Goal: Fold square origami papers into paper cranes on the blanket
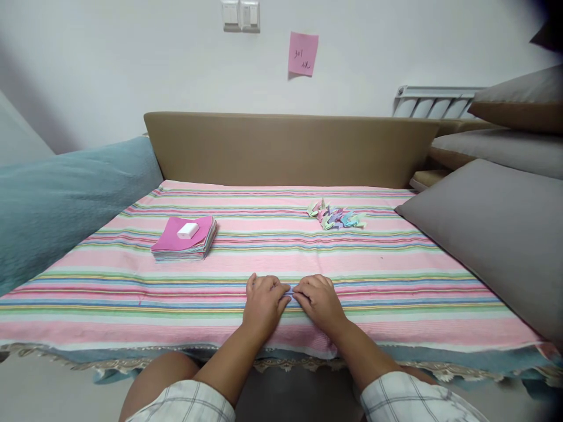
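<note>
My left hand and my right hand rest close together low over the striped cloth. A small piece of bluish-purple folded paper shows between them, mostly covered by my fingers. Each hand pinches one end of it between thumb and fingers. Its exact shape is too small and hidden to make out. Beyond my right hand lies a cluster of small folded paper figures in green, pink, purple and blue.
A stack of colored paper lies at the left with a white block on top. Grey cushions line the right side, a teal covered armrest the left. Behind stands a brown backrest; a pink note hangs on the wall.
</note>
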Motion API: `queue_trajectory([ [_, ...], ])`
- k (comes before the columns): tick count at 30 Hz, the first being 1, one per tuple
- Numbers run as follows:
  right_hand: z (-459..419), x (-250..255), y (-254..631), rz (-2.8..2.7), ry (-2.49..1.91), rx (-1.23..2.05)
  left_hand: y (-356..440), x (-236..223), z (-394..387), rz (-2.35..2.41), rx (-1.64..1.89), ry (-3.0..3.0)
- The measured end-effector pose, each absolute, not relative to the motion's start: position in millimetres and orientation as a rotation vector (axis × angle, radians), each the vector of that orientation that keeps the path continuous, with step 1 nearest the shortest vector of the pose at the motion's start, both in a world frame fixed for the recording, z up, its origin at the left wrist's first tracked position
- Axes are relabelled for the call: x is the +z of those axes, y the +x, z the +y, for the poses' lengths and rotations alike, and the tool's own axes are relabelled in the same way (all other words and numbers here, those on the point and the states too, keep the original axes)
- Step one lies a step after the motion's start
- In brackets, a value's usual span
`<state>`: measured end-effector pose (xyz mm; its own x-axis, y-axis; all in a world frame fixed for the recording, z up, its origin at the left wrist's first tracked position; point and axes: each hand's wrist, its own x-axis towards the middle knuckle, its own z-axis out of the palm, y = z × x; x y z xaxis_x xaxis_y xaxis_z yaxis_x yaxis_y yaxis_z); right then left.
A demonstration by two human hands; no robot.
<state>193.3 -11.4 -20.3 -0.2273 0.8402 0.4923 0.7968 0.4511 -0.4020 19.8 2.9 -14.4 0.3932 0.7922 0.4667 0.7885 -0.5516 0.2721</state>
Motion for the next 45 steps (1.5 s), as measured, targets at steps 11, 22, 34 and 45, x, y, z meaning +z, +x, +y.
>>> queue_trajectory([
  [11,-10,-25,198,-2.124,-1.283,0.155,21,-16,2,1.466,0.881,2.704],
  [22,-13,-26,205,-2.215,-1.241,0.101,9,-12,9,1.294,0.718,2.751],
  [34,-19,-23,213,-2.314,-1.222,0.068,-1,-10,1,1.192,0.559,2.921],
  [45,-41,-21,224,-2.475,-1.373,0.236,6,-11,-12,1.217,0.614,2.932],
])
